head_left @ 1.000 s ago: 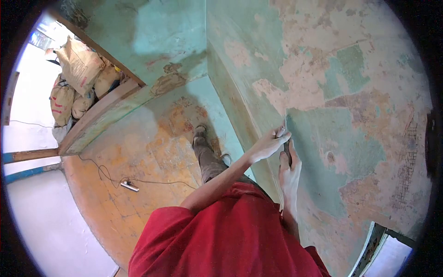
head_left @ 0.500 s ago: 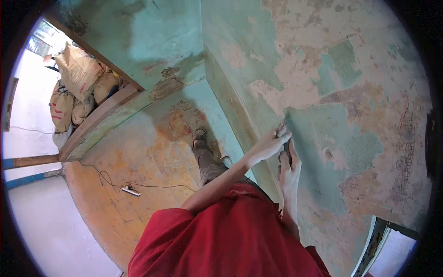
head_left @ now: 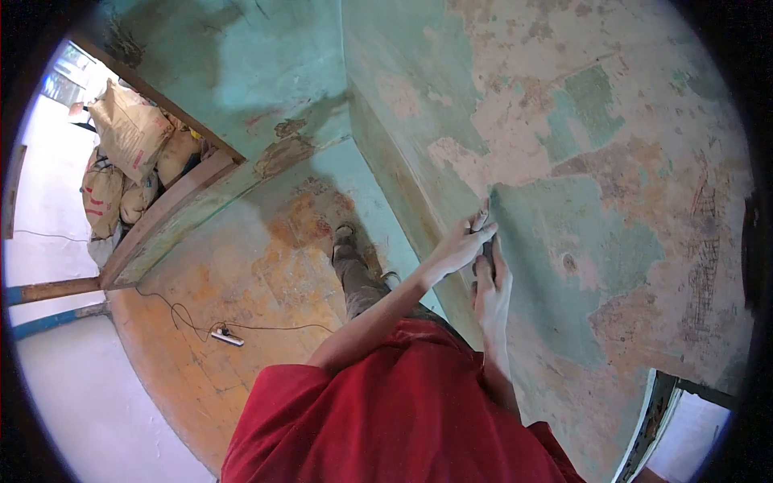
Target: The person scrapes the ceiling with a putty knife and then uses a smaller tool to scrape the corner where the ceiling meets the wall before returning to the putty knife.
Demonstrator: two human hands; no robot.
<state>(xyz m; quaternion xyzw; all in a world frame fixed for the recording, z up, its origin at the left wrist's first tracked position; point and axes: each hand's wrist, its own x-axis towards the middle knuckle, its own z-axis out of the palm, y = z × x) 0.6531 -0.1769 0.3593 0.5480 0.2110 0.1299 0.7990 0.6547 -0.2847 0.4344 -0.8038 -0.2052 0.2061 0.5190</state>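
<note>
My left hand (head_left: 460, 249) is closed around the front part of a slim scraper (head_left: 487, 249), whose dark body shows between my hands. Just below it in view, my right hand (head_left: 491, 291) wraps the rear of the same tool, with the thumb along it. The tool's front end points up the wall (head_left: 547, 258), close to the corner of a large green paint patch (head_left: 564, 217). Around this patch the wall is bare, pinkish plaster with flaked paint edges. Most of the tool is hidden by my fingers.
A power strip (head_left: 227, 337) with a trailing cable lies on the worn orange floor (head_left: 258, 282). Stuffed sacks (head_left: 133, 133) are piled behind a wooden ledge at upper left. My shoe (head_left: 344, 233) stands near the wall's base. A frame opening (head_left: 684, 427) sits at lower right.
Both hands have shifted slightly left across the wall, still holding the scraper. The whole view has moved a little as well.
</note>
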